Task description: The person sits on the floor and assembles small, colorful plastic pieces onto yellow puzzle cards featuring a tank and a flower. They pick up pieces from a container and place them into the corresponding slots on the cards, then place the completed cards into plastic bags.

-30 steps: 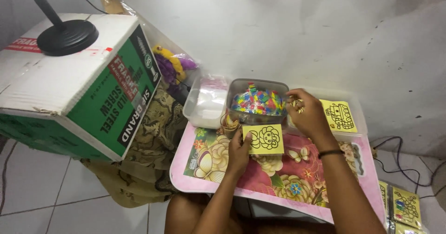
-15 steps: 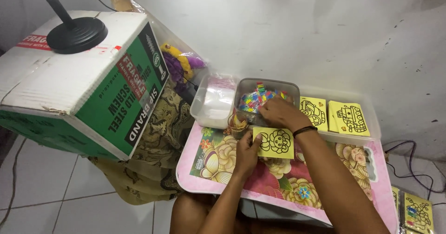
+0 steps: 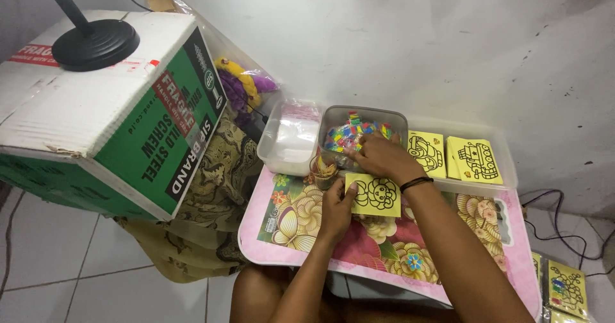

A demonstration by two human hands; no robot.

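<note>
Left hand is pinching the yellow card just in front of the grey tub. Right hand is reaching into the tub's coloured bits; grasp hidden. Card looks uncoloured: early stage.

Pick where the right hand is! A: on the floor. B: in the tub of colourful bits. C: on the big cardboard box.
B: the right hand reaches into the grey tub of colourful bits, while the left hand holds a yellow card on the flowered tray.
</note>
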